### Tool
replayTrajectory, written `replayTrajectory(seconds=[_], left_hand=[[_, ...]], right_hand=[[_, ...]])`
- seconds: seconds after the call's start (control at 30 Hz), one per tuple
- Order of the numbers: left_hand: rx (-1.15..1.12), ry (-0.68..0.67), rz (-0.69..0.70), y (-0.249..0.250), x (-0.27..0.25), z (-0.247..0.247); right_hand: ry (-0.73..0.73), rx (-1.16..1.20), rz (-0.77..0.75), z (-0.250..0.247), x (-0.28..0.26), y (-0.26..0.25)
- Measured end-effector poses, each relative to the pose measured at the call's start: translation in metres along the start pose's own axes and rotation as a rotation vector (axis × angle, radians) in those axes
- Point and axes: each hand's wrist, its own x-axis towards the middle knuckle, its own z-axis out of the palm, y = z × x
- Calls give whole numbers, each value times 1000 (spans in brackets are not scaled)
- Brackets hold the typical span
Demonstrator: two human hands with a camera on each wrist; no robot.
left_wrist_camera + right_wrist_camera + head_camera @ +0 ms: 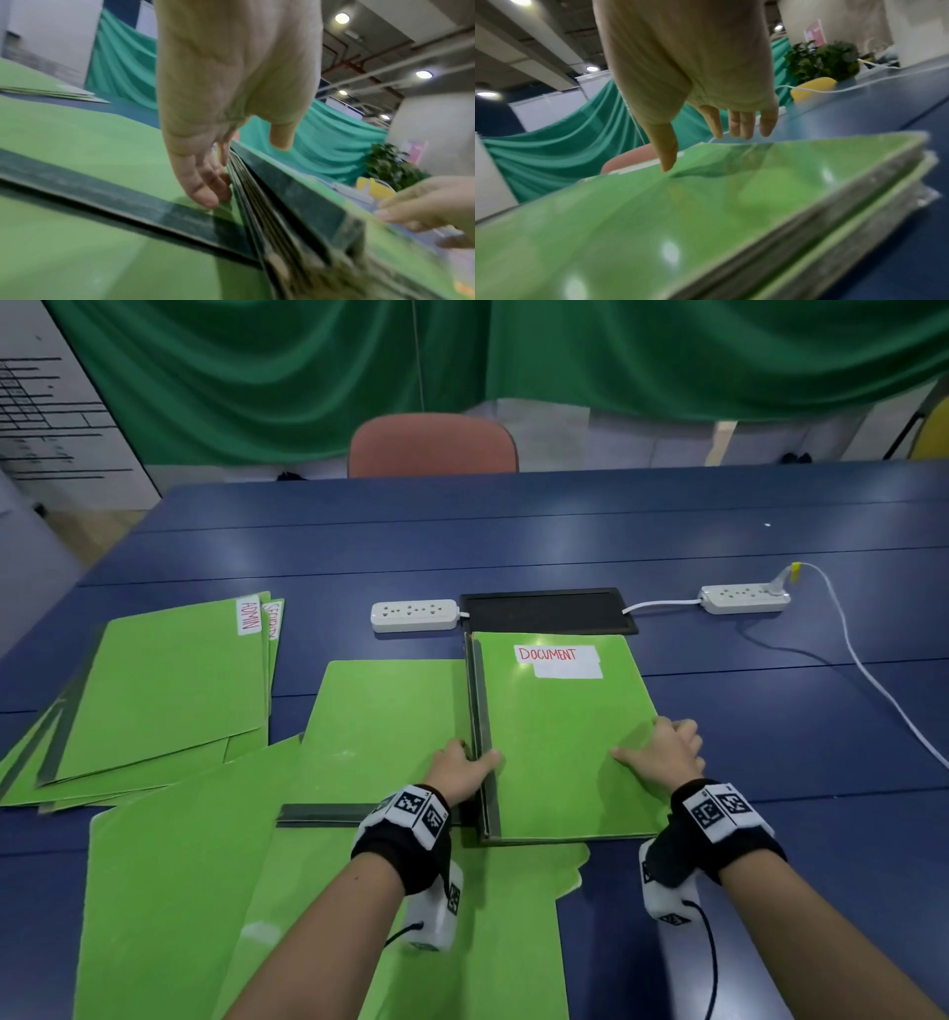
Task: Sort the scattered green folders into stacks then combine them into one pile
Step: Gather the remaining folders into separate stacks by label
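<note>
A stack of green folders labelled DOCUMENT lies at the table's centre, dark spines on its left. My left hand holds its spine side, thumb on the top cover and fingers down against the spines. My right hand holds the right edge, thumb on the cover and fingers curled over the side. More green folders lie loose: a fanned pile tagged ADMIN at the left, one folder partly under the stack, and two large ones near me.
Beyond the stack sit a black mat, a white power strip and a second strip whose white cable runs along the right of the blue table. A chair stands at the far edge.
</note>
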Motion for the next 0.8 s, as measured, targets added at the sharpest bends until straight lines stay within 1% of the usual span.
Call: replayTrajectory(seconds=[0.03,0.1,0.17,0.23,0.3,0.37,0.43,0.47,0.53,0.6,0.67,0.73,0.8], left_hand=[[-57,24,21,-3,-3,-6],[-121,112,48,-13,-7,-23],[-90,218,50,-30,-10,-44],[2,296,-2,-55,-12,-66],[124,349,-106,-85,-18,-85],[207,387,-219,-114,-29,-98],[194,394,-274,-138,-41,-106],[133,383,-270,-147,-45,-108],[-50,333,-212,-157,-49,-109],[-155,288,-189,-159,-48,-109],[-181,290,-165,-158,-46,-111],[-209,319,-89,-155,-44,-116],[-215,379,-9,-152,-46,-128]], right_hand=[[6,1,-39,1,-6,-6],[-18,6,-148,4,-22,-24],[-68,-11,-287,13,-40,-48],[-131,-5,-424,27,-62,-73],[-221,-15,-555,46,-84,-94],[-297,-73,-652,68,-104,-109],[-327,-171,-687,89,-122,-116],[-318,-238,-689,98,-128,-117],[-278,-378,-690,114,-139,-114],[-225,-459,-692,124,-147,-110],[-185,-438,-677,128,-150,-109],[-163,-401,-660,128,-150,-108],[-128,-377,-656,129,-146,-107]])
